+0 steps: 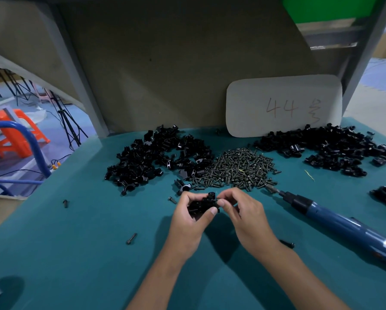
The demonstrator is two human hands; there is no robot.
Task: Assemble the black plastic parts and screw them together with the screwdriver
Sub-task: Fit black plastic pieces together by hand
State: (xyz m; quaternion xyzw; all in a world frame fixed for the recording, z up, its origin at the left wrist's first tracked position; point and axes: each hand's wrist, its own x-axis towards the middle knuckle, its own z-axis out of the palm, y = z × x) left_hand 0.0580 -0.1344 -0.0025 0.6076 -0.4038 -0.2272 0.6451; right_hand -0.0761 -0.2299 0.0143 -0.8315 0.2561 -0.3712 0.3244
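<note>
left hand [191, 217] fingers grip black part [202, 205] | right hand [239, 209] fingers pinch it | screwdriver [344, 222] lies right

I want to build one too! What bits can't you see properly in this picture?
- Black part, head view: mostly covered by the left hand and right hand.
- Screw in the right fingers: too small to confirm.
- Screwdriver: its rear is cut off by the right edge.

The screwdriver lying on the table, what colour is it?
The screwdriver has a blue body with a black collar near its tip, seen in the head view.
</note>
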